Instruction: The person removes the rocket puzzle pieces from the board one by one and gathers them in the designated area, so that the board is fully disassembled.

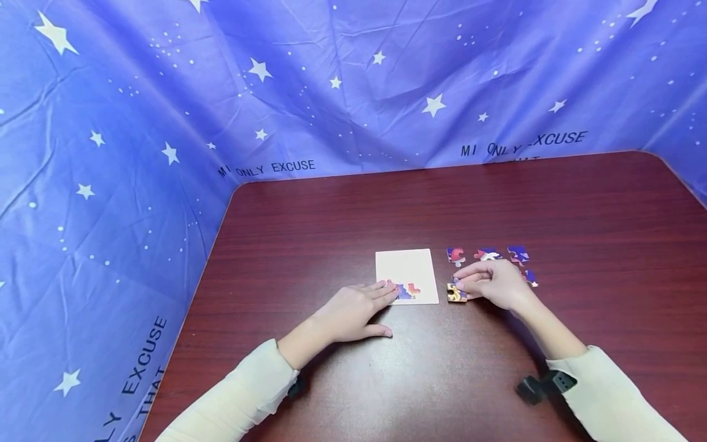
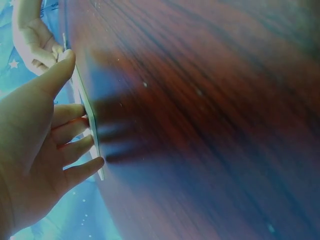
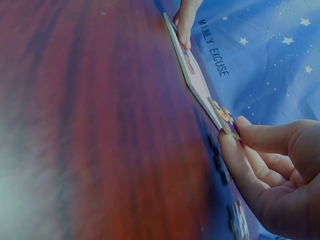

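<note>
A white square board (image 1: 405, 264) lies on the table with a few joined puzzle pieces (image 1: 407, 291) along its near edge. My left hand (image 1: 356, 312) rests its straight fingers on the board's lower left, covering part of those pieces. In the left wrist view the fingertips meet the board (image 2: 90, 112) at its edge. Just right of the board, my right hand (image 1: 499, 285) pinches a gold and purple puzzle piece (image 1: 456, 294) between thumb and fingers. The right wrist view shows this puzzle piece (image 3: 223, 114) tilted, overlapping the board's near corner.
Beyond my right hand lie several loose pieces: a red one (image 1: 455, 255), a red and white one (image 1: 488, 253), a purple one (image 1: 518, 253) and another (image 1: 531, 277) partly behind the hand. A blue star-patterned cloth (image 1: 353, 110) hangs around the dark red table (image 1: 309, 221).
</note>
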Available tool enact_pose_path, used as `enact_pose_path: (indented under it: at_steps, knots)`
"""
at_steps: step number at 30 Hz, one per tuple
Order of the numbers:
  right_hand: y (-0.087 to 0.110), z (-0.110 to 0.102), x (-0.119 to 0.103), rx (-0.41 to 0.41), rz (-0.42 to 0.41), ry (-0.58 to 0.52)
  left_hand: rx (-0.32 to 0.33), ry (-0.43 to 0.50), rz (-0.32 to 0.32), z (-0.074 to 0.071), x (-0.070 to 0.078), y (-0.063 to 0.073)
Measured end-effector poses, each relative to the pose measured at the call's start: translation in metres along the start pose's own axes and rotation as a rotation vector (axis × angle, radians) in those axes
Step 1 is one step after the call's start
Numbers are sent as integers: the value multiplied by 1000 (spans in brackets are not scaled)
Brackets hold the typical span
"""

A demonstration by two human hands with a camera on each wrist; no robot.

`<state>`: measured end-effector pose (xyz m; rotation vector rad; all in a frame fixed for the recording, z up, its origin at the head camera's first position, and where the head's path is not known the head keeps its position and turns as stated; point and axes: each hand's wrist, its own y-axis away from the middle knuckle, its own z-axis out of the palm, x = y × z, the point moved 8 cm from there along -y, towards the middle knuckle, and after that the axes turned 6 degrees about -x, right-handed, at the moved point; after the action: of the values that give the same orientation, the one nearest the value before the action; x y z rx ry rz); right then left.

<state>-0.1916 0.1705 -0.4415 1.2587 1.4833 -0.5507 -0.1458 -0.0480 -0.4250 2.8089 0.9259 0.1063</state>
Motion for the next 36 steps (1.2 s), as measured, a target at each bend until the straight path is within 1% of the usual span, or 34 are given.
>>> enact_pose_path:
  at_steps: [3,6,10,13,16,19,23,25,29,32,36]
  knots:
    - [7,-2,5,-11,-1,-30,-5,-3,-4,2,0,0]
    - [15,-7,9,-5,-19,-28,-7,0,-8,2,0,-1]
    - [24,-20,15,18,-29,10,-4,10,-9,2,0,0]
    - [31,-32,21,36,-19,42,0,14,-9,1,0,0]
    - [37,-42,27,31,-8,63,3,16,-9,1,0,0]
    - [42,-50,33,25,13,57,5,13,-7,1,1,0]
    - [49,-62,39,40,42,99,3,8,-6,1,0,-1]
    - [52,-68,40,48,52,132,2,9,-6,2,0,-1]
    - [56,-77,42,65,70,233,0,14,-5,2,0,-1]
    - [59,-83,43,83,94,319,1,17,-4,1,0,-1]
    - [61,-90,45,101,122,401,7,12,-4,1,-1,-1]
